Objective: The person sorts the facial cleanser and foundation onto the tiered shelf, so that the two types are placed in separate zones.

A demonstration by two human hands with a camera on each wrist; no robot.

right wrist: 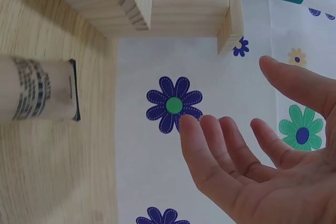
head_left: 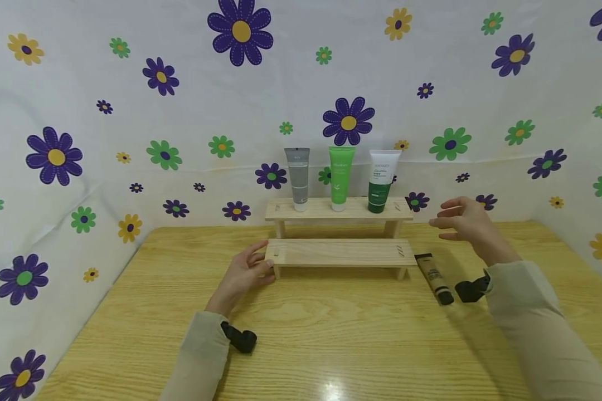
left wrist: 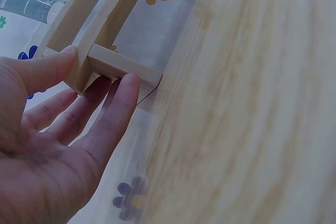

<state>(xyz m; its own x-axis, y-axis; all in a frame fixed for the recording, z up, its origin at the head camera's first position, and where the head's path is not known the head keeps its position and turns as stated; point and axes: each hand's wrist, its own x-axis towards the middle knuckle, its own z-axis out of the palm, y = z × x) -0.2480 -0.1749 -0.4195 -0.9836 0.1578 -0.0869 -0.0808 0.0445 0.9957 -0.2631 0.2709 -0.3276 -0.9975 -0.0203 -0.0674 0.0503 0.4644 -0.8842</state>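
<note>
A two-tier wooden shelf [head_left: 338, 252] stands on the table by the back wall. With its thumb on the board and its fingers curled about the end and leg, my left hand [head_left: 242, 274] grips the lower tier's left end; the left wrist view shows this hand [left wrist: 68, 145] close up. Off the shelf's right side, my right hand [head_left: 464, 225] hovers, palm turned inward and fingers loosely bent, holding nothing. Below it a tan tube [head_left: 433, 277] with a black cap lies on the table. The upper tier carries a grey tube [head_left: 299, 177], a green tube [head_left: 339, 177] and a white-and-green tube [head_left: 381, 181], all cap down.
A white cloth [head_left: 190, 111] printed with flowers rises behind and at both sides. The wooden table [head_left: 301, 340] extends in front of the shelf. Black wrist cameras [head_left: 242, 340] sit on both cuffs.
</note>
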